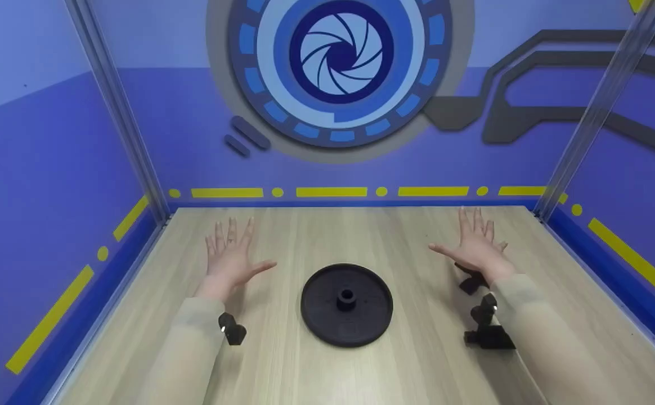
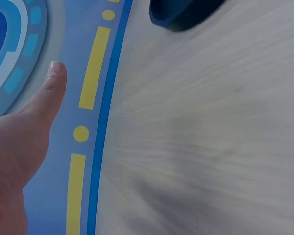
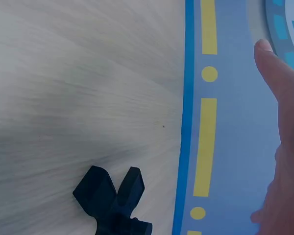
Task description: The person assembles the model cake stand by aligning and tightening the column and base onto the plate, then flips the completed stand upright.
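A round black disc with a short hollow hub at its centre lies flat on the table between the hands. Its rim also shows at the top of the left wrist view as a dark curved edge. To the left of it my left hand is held above the table, fingers spread, touching nothing. My right hand hovers on the other side, also spread and holding nothing. Beneath the right wrist lies a black object with a forked end. The forearm hides part of it, and I cannot tell its kind.
The wooden table is bounded by a blue back wall and side walls with yellow markings. Metal posts stand in both back corners. A small black device is worn at the left wrist, another at the right.
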A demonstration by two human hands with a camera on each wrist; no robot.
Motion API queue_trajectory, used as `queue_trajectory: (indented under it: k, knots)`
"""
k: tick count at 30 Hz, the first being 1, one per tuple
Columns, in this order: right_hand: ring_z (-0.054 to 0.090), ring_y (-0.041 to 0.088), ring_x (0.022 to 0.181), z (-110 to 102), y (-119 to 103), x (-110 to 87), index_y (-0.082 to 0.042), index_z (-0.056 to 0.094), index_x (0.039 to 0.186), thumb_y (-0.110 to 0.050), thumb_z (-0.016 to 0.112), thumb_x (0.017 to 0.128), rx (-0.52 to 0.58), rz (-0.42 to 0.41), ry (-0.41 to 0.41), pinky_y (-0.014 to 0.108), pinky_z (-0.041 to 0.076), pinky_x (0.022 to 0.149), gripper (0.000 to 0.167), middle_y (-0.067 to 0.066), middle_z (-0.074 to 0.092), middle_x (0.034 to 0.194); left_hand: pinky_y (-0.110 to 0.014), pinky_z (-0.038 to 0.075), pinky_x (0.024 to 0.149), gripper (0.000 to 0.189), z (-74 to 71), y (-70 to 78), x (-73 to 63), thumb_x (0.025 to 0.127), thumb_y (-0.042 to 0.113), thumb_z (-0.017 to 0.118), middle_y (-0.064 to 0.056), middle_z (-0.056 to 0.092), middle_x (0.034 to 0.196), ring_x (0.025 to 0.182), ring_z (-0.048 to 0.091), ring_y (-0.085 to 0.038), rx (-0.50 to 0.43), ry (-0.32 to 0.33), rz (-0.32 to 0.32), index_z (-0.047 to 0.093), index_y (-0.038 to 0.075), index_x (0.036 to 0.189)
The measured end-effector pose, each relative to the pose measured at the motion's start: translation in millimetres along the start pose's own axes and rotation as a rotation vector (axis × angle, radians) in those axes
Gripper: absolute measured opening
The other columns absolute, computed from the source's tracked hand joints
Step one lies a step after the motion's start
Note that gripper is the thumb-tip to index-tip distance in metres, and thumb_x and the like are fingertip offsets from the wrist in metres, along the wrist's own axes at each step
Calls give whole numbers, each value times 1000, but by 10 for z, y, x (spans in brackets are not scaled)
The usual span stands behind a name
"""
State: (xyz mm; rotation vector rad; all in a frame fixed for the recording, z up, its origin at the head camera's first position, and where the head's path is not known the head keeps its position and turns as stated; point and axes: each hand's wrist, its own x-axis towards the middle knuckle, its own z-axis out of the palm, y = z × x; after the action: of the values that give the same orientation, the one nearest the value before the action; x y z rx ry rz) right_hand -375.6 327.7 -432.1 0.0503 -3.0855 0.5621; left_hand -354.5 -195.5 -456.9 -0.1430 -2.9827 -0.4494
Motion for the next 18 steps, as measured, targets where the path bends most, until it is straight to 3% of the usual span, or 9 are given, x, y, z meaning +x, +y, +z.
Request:
queue_trajectory:
  k: [8, 18]
  knots:
    - [-16, 62, 150, -87, 185, -197, -15, -15, 164, -79, 57, 88, 134, 1, 21, 94, -2, 103, 123, 22, -29, 167, -71, -11, 125, 118, 96, 143, -79, 83, 79, 63, -20, -12, 172, 157, -20, -48, -76, -30, 29, 0, 25, 167]
    - [8, 62, 151, -229, 547, -605, -5, 9, 165, -53, 58, 101, 321, -86, 10, 83, 17, 115, 94, 33, 2, 169, -66, -3, 129, 115, 240, 353, -225, 83, 77, 64, -17, -8, 173, 159, -12, -46, -170, -39, 71, 2, 28, 167]
